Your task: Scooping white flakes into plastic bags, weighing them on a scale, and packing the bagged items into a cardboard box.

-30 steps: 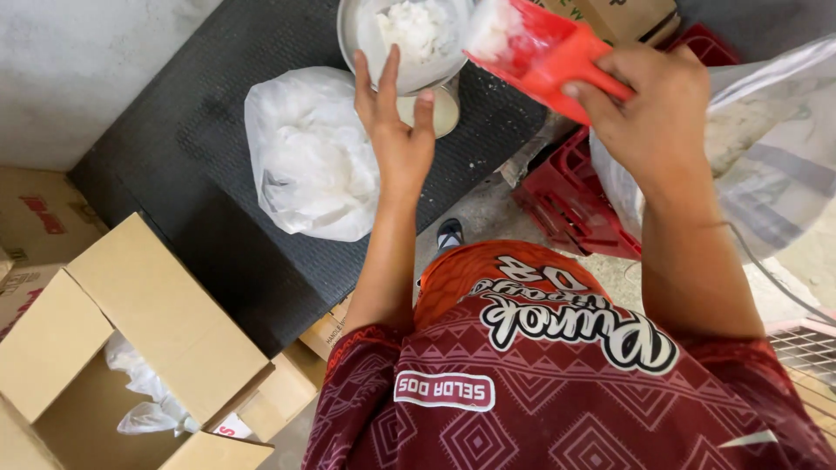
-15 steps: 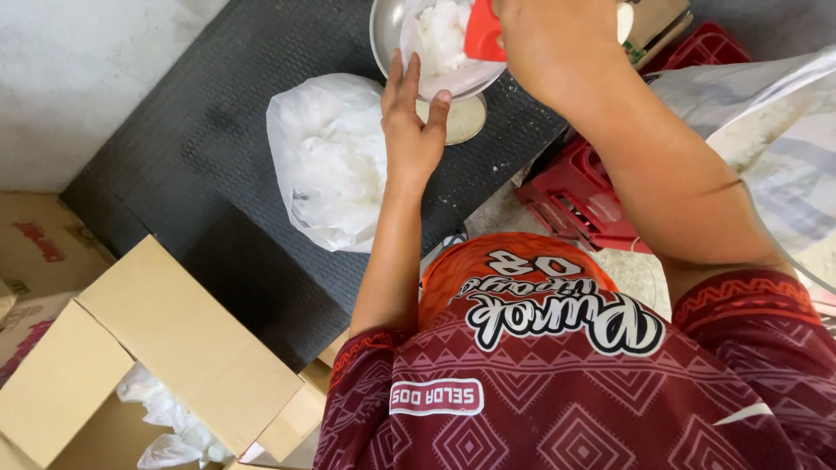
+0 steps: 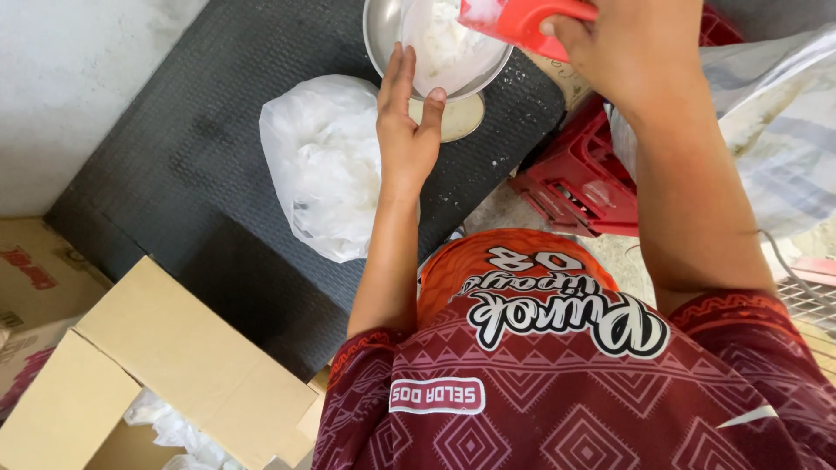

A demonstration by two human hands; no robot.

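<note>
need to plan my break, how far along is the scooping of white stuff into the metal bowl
Done: one filled, closed white plastic bag lies on the dark mat. In hand: the right hand tips a red scoop over the metal bowl, which already holds some white material in a clear liner; the left hand steadies its rim. Left: this portion is unbagged. A large sack sits open to the right; how much remains cannot be seen.

The left hand [image 3: 405,130] reaches forward, fingers straight and together, thumb spread. The right hand [image 3: 631,48] sits beside it, fingers curled in a grip.
</note>
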